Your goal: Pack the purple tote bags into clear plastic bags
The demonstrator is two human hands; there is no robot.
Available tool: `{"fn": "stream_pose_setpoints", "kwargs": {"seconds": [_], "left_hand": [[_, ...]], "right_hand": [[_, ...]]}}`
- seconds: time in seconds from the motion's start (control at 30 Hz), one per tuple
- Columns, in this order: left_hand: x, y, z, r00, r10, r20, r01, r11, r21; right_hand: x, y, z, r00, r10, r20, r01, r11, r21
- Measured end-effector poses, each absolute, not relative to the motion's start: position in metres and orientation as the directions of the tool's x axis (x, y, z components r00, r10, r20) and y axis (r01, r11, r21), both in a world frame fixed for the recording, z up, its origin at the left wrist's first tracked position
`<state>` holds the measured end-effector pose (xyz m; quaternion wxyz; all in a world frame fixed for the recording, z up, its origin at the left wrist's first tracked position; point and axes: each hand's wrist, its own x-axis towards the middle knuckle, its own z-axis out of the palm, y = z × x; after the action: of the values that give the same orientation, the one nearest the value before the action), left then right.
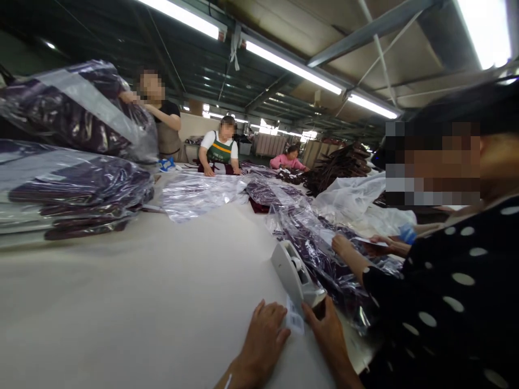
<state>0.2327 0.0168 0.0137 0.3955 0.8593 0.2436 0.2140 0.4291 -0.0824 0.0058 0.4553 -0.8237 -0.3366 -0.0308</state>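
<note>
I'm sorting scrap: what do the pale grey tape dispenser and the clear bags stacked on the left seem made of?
The pale grey tape dispenser looks like hard satin plastic, from its smooth rounded shell. The clear bags seem glossy plastic film: creased and see-through.

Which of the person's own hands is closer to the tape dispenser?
Right. The right hand is at the near end of the tape dispenser; the left hand is farther, left of the white label.

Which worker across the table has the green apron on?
The middle worker, white-sleeved; the left worker wears black and brown, the right worker pink.
</note>
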Motion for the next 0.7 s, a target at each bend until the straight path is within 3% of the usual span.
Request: {"fn": "stream_pose_setpoints", "kwargs": {"seconds": [0.17,0.33,0.53,0.7], "left_hand": [[0.239,0.037,0.020,0.668,0.741,0.074,0.143,-0.225,0.964],[0.245,0.054,0.013,0.572,0.820,0.013,-0.079,0.040,0.996],[0.242,0.057,0.022,0.617,0.782,-0.085,-0.289,0.325,0.900],[0.231,0.066,0.022,0.637,0.753,-0.163,-0.496,0.563,0.661]], "right_hand": [[0.429,-0.080,0.007,0.808,0.522,0.274,0.514,-0.397,-0.760],[0.429,-0.078,0.008,0.807,0.533,0.252,0.504,-0.403,-0.764],[0.428,-0.076,0.012,0.821,0.517,0.243,0.479,-0.393,-0.785],[0.426,-0.081,0.008,0.825,0.470,0.315,0.511,-0.380,-0.771]]}}
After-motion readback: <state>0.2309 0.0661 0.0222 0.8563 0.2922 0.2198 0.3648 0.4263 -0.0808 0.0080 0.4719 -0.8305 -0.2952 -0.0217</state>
